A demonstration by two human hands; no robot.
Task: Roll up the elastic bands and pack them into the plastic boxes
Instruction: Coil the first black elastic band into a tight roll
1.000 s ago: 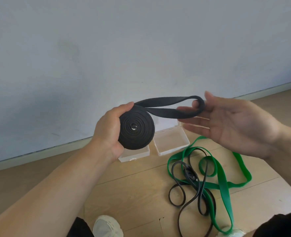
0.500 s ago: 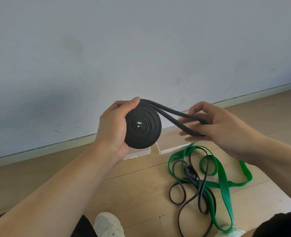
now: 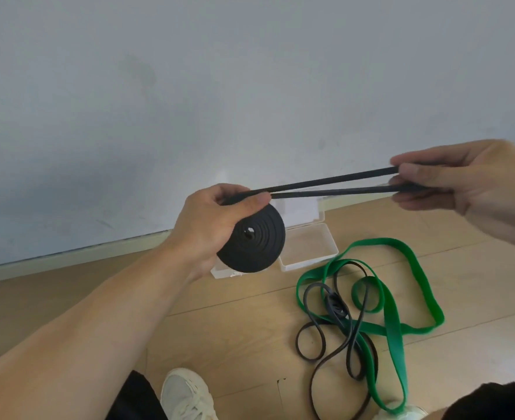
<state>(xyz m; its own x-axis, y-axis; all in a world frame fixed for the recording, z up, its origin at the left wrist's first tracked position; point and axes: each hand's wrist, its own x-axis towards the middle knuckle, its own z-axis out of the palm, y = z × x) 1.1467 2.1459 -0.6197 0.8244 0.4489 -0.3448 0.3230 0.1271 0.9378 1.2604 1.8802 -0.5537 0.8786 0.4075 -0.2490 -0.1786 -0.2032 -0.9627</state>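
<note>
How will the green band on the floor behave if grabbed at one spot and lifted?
Probably floppy: the green band lies in loose, twisted loops. It will likely drag the thin black band tangled across it. Looks light, flat and unlikely to roll.

Three elastic bands: one black roll point(image 3: 251, 239), one green point(image 3: 395, 304), one thin black point(image 3: 338, 328); two plastic boxes point(image 3: 309, 248).

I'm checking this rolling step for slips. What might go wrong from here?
The left hand holds the black coil only at its edge, so the turns may spring loose. The free end is pulled taut by the right hand; if it slips, it may snap back.
</note>
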